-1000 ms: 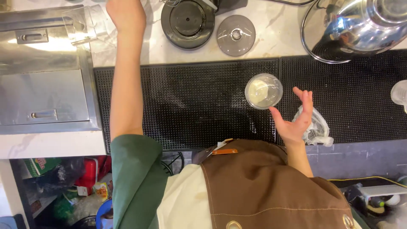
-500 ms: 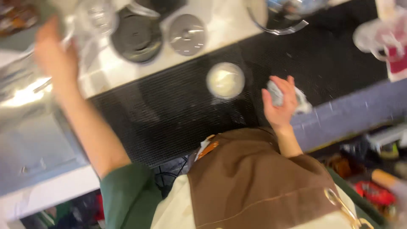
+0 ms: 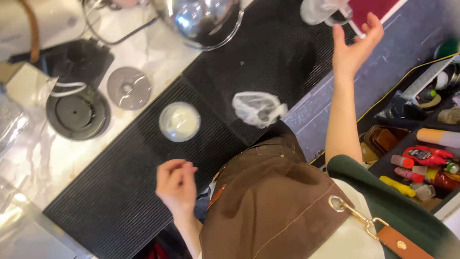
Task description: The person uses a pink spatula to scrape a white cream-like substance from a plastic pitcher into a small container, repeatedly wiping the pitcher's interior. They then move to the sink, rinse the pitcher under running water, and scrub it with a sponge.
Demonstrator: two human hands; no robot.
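My left hand [image 3: 176, 183] hovers close to my body over the black ribbed mat [image 3: 120, 201], fingers curled in, holding nothing. Just beyond it stands a clear cup of milky white liquid [image 3: 179, 122]. A crumpled clear plastic bag [image 3: 258, 108] lies on the mat to the cup's right, touched by neither hand. My right hand [image 3: 356, 46] is stretched far out, fingers spread, just below a clear plastic cup [image 3: 322, 10] at the frame's top edge; contact is not visible.
A shiny metal bowl [image 3: 203, 19] sits at the top. A grey round lid [image 3: 128, 88] and a black round appliance base [image 3: 78, 113] rest on the marble counter [image 3: 43, 158]. Bottles and tubes fill a bin [image 3: 424, 165] at right.
My right hand let go of the crumpled bag, which now lies on the mat, and reached out to the far right. My left arm pulled back from the far left to near my body.
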